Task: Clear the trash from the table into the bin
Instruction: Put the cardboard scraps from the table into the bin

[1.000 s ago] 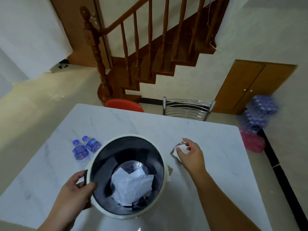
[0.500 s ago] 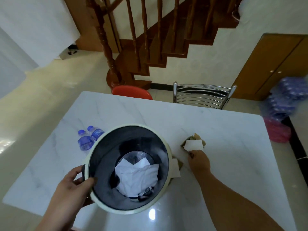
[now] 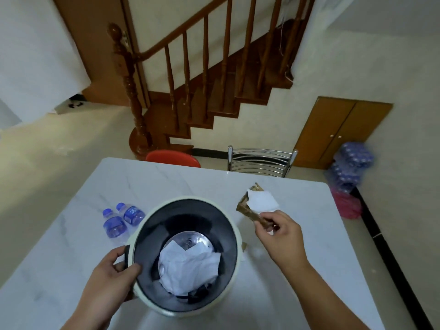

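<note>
1. Left hand grips the bin rim at lower centre, fingers curled round it.
2. Right hand fingers pinch cardboard and tissue trash just above the worktop, right of the bin.
3. Two bottles lie left of it.

Bin on table, paper inside it, two bottles just left of bin, cardboard scrap with tissue right of bin, apparently lifted, chair behind table.

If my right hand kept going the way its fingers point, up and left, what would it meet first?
Likely nothing but bare table: the right hand, holding cardboard and tissue, points just past the bin rim. Depth is unclear.
</note>
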